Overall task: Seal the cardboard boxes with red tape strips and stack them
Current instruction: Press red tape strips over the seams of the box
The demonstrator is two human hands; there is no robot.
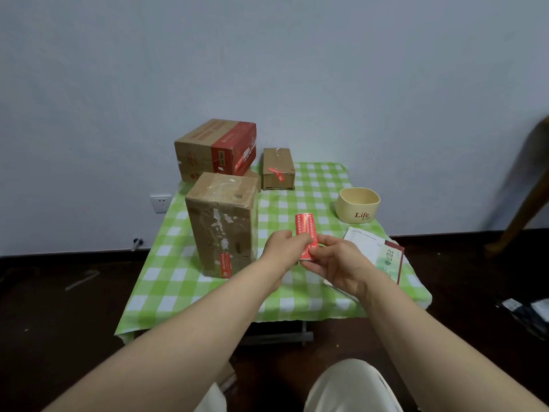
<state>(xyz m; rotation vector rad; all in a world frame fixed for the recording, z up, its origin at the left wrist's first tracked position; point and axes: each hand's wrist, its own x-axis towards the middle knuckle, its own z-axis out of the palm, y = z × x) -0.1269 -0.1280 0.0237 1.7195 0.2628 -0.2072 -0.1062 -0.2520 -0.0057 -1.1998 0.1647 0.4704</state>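
Beyond the knee point(350, 382), left hand point(282, 248) and right hand point(335, 263) together pinched the strip point(306, 230) above the table's point(178, 275) near edge, likely peeling it. Boxes point(222, 221) stood unstacked toward its left and far edges.

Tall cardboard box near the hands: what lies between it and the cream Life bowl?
In the head view: the red tape strip, pinched by left hand and right hand; otherwise bare green checked tablecloth.

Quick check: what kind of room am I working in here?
Probably a room at home, not a warehouse: green-and-white checked tablecloth, white wall socket, cream squarish bowl printed Life.
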